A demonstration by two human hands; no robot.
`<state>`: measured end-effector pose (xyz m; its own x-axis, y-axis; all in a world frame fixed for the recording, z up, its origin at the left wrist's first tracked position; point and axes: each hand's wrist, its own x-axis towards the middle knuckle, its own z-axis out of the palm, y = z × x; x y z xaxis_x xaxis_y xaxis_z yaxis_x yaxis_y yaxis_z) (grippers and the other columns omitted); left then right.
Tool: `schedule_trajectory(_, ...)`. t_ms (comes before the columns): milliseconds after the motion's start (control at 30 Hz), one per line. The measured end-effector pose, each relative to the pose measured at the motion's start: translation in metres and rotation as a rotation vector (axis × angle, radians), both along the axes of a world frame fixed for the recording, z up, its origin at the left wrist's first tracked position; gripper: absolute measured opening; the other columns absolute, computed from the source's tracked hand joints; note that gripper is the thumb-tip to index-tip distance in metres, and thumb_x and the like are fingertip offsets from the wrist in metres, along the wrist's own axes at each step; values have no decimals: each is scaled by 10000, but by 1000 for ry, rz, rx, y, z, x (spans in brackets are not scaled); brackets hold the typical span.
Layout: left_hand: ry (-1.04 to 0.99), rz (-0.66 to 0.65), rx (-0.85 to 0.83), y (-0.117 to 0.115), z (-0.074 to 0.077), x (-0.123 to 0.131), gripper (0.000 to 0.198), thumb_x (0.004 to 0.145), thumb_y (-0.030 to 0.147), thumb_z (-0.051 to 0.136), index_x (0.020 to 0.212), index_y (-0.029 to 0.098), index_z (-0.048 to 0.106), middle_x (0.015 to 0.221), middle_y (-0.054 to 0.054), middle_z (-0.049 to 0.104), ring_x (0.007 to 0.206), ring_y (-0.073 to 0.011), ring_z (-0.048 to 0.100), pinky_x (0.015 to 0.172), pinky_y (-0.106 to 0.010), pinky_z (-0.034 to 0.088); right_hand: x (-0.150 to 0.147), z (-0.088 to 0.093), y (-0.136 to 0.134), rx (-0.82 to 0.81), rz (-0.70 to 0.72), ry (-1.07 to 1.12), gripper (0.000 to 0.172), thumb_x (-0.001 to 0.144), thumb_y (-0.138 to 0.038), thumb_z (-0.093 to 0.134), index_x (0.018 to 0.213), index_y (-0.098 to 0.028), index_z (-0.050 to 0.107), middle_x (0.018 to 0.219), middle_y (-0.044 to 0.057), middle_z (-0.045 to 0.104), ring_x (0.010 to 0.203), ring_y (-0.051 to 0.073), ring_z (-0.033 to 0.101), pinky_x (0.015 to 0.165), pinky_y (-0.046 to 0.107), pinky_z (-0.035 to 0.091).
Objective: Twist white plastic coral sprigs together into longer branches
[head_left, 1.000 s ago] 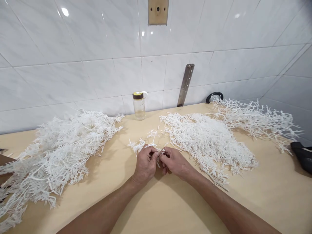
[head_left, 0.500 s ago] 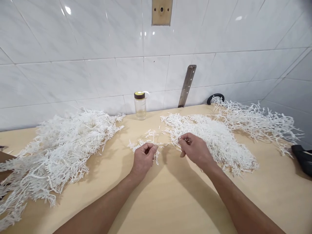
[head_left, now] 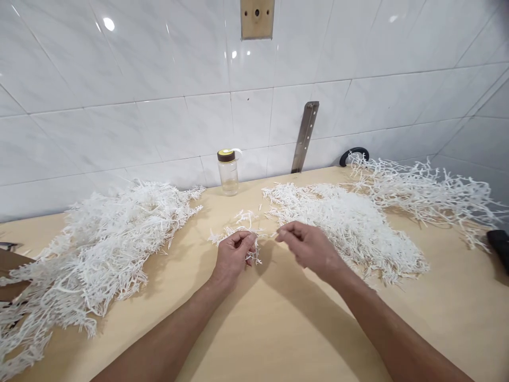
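Observation:
My left hand (head_left: 234, 257) is curled round a small white branched plastic sprig (head_left: 238, 233) lying near the middle of the wooden table (head_left: 286, 329). My right hand (head_left: 310, 248) hovers just right of it, fingertips pinched together near the sprig's right tip; what it pinches, if anything, is too small to make out. A dense pile of short white plastic pieces (head_left: 350, 228) lies right behind my right hand. A big heap of white branched sprigs (head_left: 95, 249) spreads over the left of the table.
A clear bottle with a yellow-brown lid (head_left: 228, 171) stands by the tiled wall. Another heap of loose white sprigs (head_left: 425, 188) lies at the far right, with a black object (head_left: 500, 244) at the right edge. A metal bar (head_left: 304, 136) leans on the wall.
A second ago both hands were together at the sprig. My right hand went out to the pile of short pieces and has come back towards the left hand.

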<state>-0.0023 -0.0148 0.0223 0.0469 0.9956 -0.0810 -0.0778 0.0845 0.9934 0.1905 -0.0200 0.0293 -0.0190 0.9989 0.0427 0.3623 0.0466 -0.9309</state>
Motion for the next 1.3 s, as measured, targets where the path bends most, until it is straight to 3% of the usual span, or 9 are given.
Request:
schedule_trajectory(67, -2, -12, 20, -1, 0, 1, 369, 707, 499, 732, 777, 141, 678, 615, 4, 579, 464, -69, 475, 398, -173, 353, -18, -8, -3, -77, 141, 161, 356, 846, -534, 593, 890, -188, 669, 568, -18, 532, 401, 101, 437, 386, 244, 366)
schedule_trajectory(133, 14, -32, 62, -1, -1, 1, 350, 718, 489, 724, 770, 144, 698, 607, 7, 567, 487, -75, 468, 420, -181, 370, -30, -14, -4, -114, 186, 289, 363, 829, -543, 621, 902, -190, 661, 574, -32, 514, 418, 100, 454, 393, 243, 389)
schedule_trajectory(300, 87, -61, 145, -1, -7, 2, 299, 758, 459, 686, 737, 161, 712, 565, 18, 539, 481, -86, 459, 426, -199, 381, -37, -22, -2, -177, 190, 483, 369, 760, -533, 706, 828, -176, 643, 569, -38, 502, 445, 81, 430, 403, 223, 377)
schedule_trajectory(533, 66, -79, 131, 0, -12, 2, 266, 789, 422, 658, 785, 159, 697, 555, 15, 569, 461, -83, 460, 421, -195, 360, -39, -25, -2, -256, 245, 597, 388, 741, -533, 728, 771, -172, 589, 606, -24, 516, 500, 87, 437, 419, 214, 348)
schedule_trajectory(867, 27, -98, 105, -1, -10, 4, 267, 770, 407, 667, 855, 155, 697, 575, 16, 571, 448, -83, 459, 415, -204, 382, -41, -28, 0, -238, 159, 572, 314, 766, -452, 707, 740, -169, 572, 552, -48, 498, 429, 73, 440, 403, 210, 358)
schedule_trajectory(1133, 20, -132, 88, -3, -7, 1, 309, 744, 438, 704, 810, 136, 685, 604, 2, 586, 481, -84, 476, 447, -204, 396, -41, -34, -3, -100, 131, 286, 177, 841, -347, 569, 762, -199, 512, 523, -56, 543, 380, 88, 481, 374, 200, 372)
schedule_trajectory(1300, 127, -67, 122, 1, -14, 0, 270, 745, 420, 701, 715, 152, 679, 581, 6, 586, 488, -100, 503, 465, -219, 407, -42, -32, -5, -86, 128, 209, 139, 819, -308, 550, 751, -206, 484, 545, -59, 544, 369, 89, 496, 361, 196, 361)
